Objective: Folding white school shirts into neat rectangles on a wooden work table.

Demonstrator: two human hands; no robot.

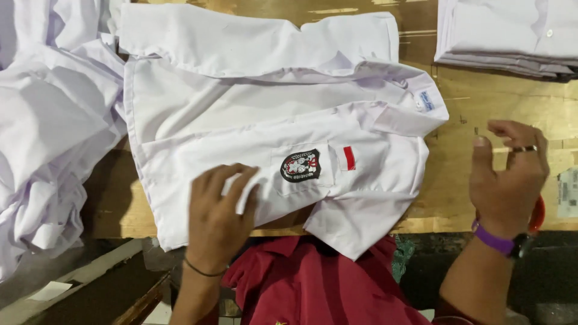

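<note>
On the wooden table (pixel 475 96), left hand (pixel 218 216) presses white shirt (pixel 253 120); right hand (pixel 509 177) open.

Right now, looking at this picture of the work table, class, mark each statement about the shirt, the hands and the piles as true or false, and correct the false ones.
1. The left hand lies flat on the white shirt. True.
2. The right hand grips the shirt's collar. False: it hovers open beside the shirt, over the wooden table, touching nothing.
3. A dark badge sits on the shirt's pocket. True.
4. The folded stack lies at the top left. False: it is at the top right; a loose heap of white cloth fills the left.
5. The right wrist wears a purple band. True.
</note>
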